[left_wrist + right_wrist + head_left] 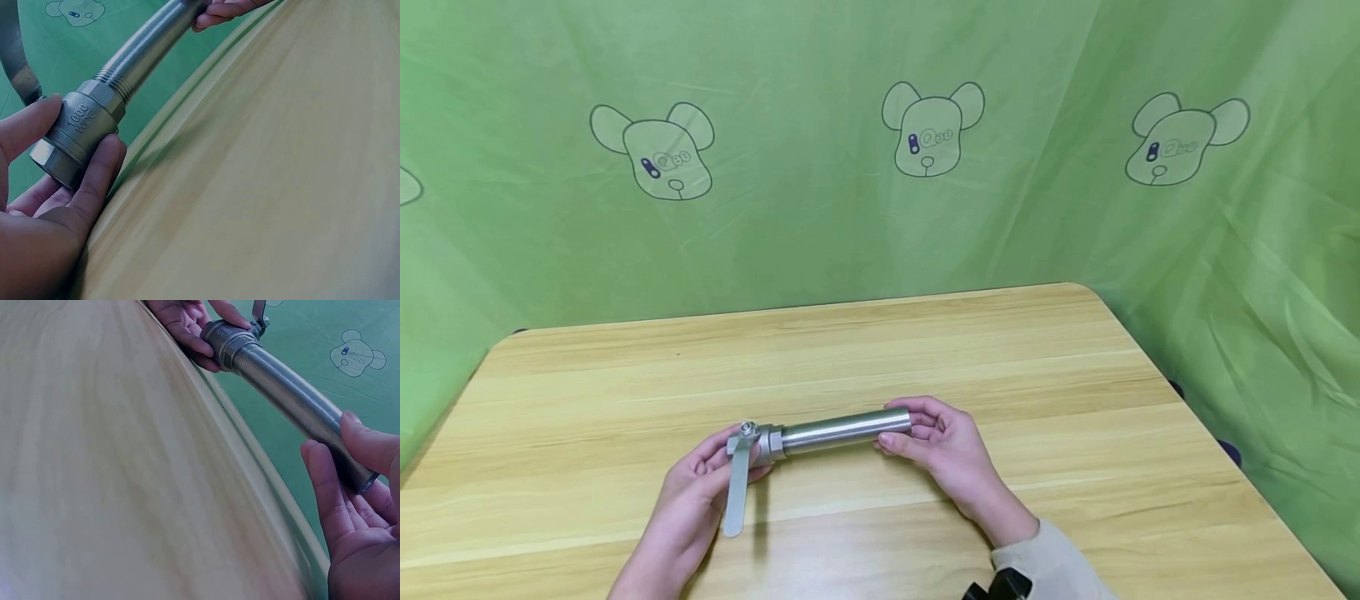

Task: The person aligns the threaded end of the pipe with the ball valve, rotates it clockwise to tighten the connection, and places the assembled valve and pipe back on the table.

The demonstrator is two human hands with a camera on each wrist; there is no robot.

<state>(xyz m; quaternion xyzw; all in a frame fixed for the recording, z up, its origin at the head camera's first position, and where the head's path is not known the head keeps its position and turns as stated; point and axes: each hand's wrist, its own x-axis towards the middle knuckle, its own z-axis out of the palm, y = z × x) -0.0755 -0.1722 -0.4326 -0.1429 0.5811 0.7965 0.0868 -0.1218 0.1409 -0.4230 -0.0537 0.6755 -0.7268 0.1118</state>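
At the far left we see only a sliver of a printed outline, cut off by the frame. The left hand pinches the valve, hiding part of its body; the lever points toward us, cut off in the left wrist view. The pipe meets the valve, held above the table; its threads' depth inside we cannot tell. The right hand pinches the pipe's other end, partly covering it. Beside the sleeve, we cannot identify a cropped black object.
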